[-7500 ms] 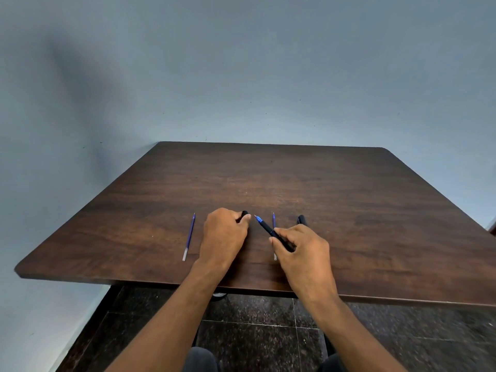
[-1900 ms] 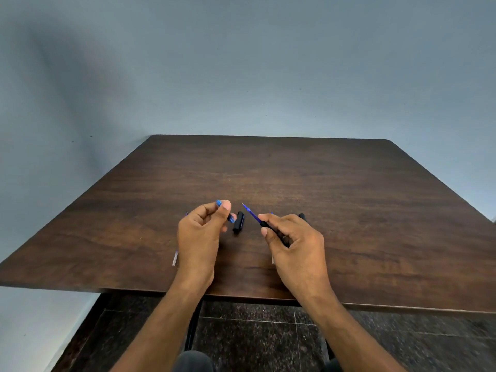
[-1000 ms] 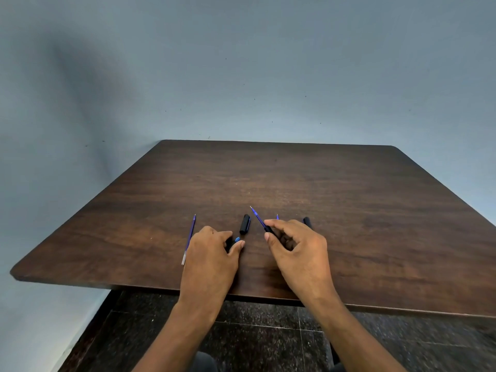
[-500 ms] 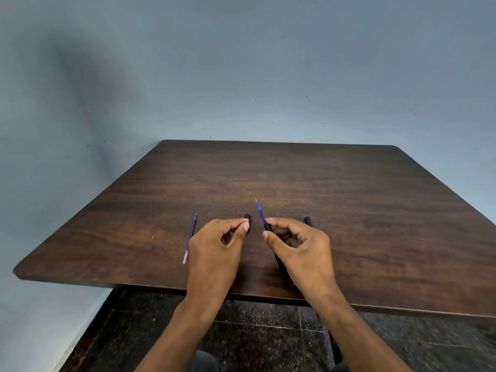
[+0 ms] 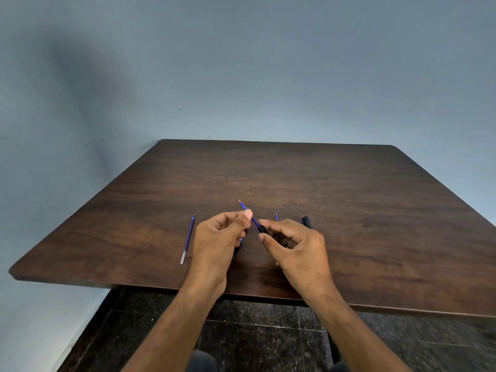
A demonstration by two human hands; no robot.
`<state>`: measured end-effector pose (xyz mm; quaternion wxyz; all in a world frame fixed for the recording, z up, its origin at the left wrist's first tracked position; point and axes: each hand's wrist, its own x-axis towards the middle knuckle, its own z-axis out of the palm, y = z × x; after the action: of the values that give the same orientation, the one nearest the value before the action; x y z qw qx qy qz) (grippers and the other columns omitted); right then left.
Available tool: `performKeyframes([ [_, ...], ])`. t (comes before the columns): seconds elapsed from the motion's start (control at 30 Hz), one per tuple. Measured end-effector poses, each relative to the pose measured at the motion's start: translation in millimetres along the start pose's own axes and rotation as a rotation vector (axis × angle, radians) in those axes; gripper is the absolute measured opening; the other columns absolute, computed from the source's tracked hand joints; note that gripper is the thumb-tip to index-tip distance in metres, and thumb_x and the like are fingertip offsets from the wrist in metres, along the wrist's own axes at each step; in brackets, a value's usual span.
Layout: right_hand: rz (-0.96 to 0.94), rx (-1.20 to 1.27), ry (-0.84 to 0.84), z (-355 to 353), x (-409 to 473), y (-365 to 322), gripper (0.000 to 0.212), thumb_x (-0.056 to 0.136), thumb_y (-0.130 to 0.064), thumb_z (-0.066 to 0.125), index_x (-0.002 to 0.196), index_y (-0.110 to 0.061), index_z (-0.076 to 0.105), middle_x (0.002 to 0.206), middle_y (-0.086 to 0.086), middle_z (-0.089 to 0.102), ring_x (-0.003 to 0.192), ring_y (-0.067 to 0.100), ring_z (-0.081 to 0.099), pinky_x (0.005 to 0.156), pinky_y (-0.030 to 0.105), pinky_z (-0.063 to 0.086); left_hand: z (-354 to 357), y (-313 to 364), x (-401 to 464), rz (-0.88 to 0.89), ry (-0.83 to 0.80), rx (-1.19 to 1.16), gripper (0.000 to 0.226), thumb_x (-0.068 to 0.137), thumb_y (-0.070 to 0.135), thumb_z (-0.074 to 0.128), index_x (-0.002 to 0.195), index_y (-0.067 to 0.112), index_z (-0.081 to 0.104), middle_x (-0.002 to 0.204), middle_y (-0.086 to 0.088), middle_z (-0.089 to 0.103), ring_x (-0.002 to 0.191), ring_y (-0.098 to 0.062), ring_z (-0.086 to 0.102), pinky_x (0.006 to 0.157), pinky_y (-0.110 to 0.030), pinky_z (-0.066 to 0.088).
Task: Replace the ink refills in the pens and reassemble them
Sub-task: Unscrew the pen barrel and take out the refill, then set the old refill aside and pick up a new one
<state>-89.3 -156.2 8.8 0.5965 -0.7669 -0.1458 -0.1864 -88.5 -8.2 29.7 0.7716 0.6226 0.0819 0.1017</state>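
While both forearms reach in from the 6 o'clock edge of the dark wooden table (image 5: pixel 349 210), the floor below shows dark speckled tiles (image 5: pixel 255 342). Just past that near edge, the left hand (image 5: pixel 217 242) sits at about 7 o'clock from the table's middle, its fingers curled and its thumb (image 5: pixel 245 214) pressed toward the index finger beside the blue refill (image 5: pixel 248 213); whether the thumb actually grips the refill cannot be told. A sliver of blue shows under this hand's fingers, too hidden to name. Close at its 3 o'clock, the right hand (image 5: pixel 292 245) is curled, pinching the black pen barrel (image 5: pixel 262 229) between thumb and fingertips. That blue refill sticks out of the barrel's end, slanting toward 11 o'clock with its fine tip in the air.

At 9 o'clock of the left hand, apart from it, a spare refill (image 5: pixel 188 238) lies flat on the wood, its blue end farther and clear end nearer. Behind the right hand, another refill tip (image 5: pixel 276 217) and the end of a second black pen (image 5: pixel 306 220) peek out. Beyond the table's 12 o'clock edge rises a plain blue-grey wall (image 5: pixel 241 76).
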Motion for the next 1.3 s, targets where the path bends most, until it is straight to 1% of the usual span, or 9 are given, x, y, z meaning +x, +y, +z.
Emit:
performKeyframes([
  [0.1, -0.002, 0.000, 0.008, 0, 0, 1, 0.027, 0.083, -0.007, 0.081, 0.106, -0.022, 0.080, 0.094, -0.009, 0.077, 0.090, 0.007, 0.072, 0.081, 0.023, 0.055, -2, 5, 5, 0.024, 0.051, -0.017, 0.013, 0.086, 0.024, 0.077, 0.081, 0.012, 0.078, 0.062, 0.004, 0.066, 0.055, -0.003, 0.053, 0.055, -0.016, 0.047],
  [0.37, -0.013, -0.029, -0.018, 1, 1, -2, 0.028, 0.082, -0.005, 0.081, 0.105, -0.020, 0.080, 0.093, -0.007, 0.077, 0.089, 0.007, 0.072, 0.083, 0.023, 0.056, -10, 28, 26, 0.102, 0.200, -0.102, 0.018, 0.095, 0.026, 0.068, 0.083, 0.013, 0.071, 0.072, -0.002, 0.073, 0.067, -0.011, 0.064, 0.060, -0.024, 0.052],
  [0.53, -0.022, -0.053, -0.022, 0, 0, -3, 0.027, 0.082, -0.005, 0.082, 0.106, -0.019, 0.080, 0.093, -0.009, 0.077, 0.089, 0.001, 0.071, 0.081, 0.012, 0.052, -21, 41, 41, 0.158, 0.285, -0.191, 0.017, 0.103, 0.023, 0.055, 0.094, 0.011, 0.062, 0.065, 0.002, 0.070, 0.057, -0.010, 0.066, 0.055, -0.023, 0.056],
  [0.6, -0.025, -0.069, -0.027, 0, 0, -4, 0.027, 0.082, -0.006, 0.082, 0.106, -0.019, 0.080, 0.095, -0.009, 0.077, 0.090, -0.002, 0.070, 0.082, 0.011, 0.051, -29, 40, 45, 0.178, 0.271, 0.001, 0.018, 0.100, 0.026, 0.059, 0.093, 0.011, 0.066, 0.064, 0.003, 0.067, 0.055, -0.006, 0.063, 0.055, -0.022, 0.055],
  [0.73, -0.030, -0.085, -0.028, -1, 0, -5, 0.027, 0.082, -0.006, 0.082, 0.106, -0.019, 0.080, 0.093, -0.010, 0.076, 0.089, -0.003, 0.069, 0.080, 0.009, 0.050, -50, 33, 47, 0.351, 0.320, 0.671, 0.016, 0.093, 0.040, 0.067, 0.085, 0.027, 0.073, 0.073, 0.011, 0.071, 0.068, -0.001, 0.066, 0.064, -0.023, 0.054],
  [0.8, -0.036, -0.087, -0.027, 0, 0, -6, 0.028, 0.082, -0.005, 0.081, 0.106, -0.019, 0.080, 0.094, -0.010, 0.076, 0.089, -0.004, 0.069, 0.079, 0.008, 0.049, -61, 31, 48, 0.373, 0.379, 0.828, 0.017, 0.090, 0.042, 0.068, 0.081, 0.029, 0.073, 0.075, 0.013, 0.071, 0.072, 0.000, 0.065, 0.066, -0.025, 0.051],
  [0.93, -0.057, -0.116, -0.044, 0, -1, -6, 0.028, 0.083, -0.007, 0.081, 0.107, -0.019, 0.080, 0.091, -0.013, 0.075, 0.085, -0.005, 0.068, 0.075, 0.006, 0.047, -77, 24, 54, 0.277, 0.431, 1.012, 0.023, 0.089, 0.039, 0.066, 0.069, 0.030, 0.070, 0.068, 0.012, 0.066, 0.064, -0.004, 0.058, 0.065, -0.028, 0.045],
  [1.07, -0.090, -0.178, -0.087, 2, -2, -5, 0.029, 0.083, -0.008, 0.081, 0.110, -0.020, 0.079, 0.086, -0.018, 0.071, 0.080, -0.005, 0.065, 0.074, 0.008, 0.048, -78, 17, 56, 0.130, 0.378, 1.092, 0.028, 0.089, 0.039, 0.061, 0.080, 0.022, 0.080, 0.075, 0.002, 0.075, 0.071, -0.018, 0.068, 0.073, -0.035, 0.057],
  [1.3, -0.081, -0.198, -0.118, 3, -3, -8, 0.031, 0.082, -0.011, 0.082, 0.112, -0.019, 0.078, 0.089, -0.011, 0.075, 0.080, 0.009, 0.070, 0.077, 0.028, 0.059, -71, 16, 55, 0.086, 0.391, 1.177, 0.028, 0.088, 0.037, 0.062, 0.083, 0.017, 0.081, 0.078, -0.009, 0.075, 0.079, -0.030, 0.069, 0.072, -0.035, 0.054],
])
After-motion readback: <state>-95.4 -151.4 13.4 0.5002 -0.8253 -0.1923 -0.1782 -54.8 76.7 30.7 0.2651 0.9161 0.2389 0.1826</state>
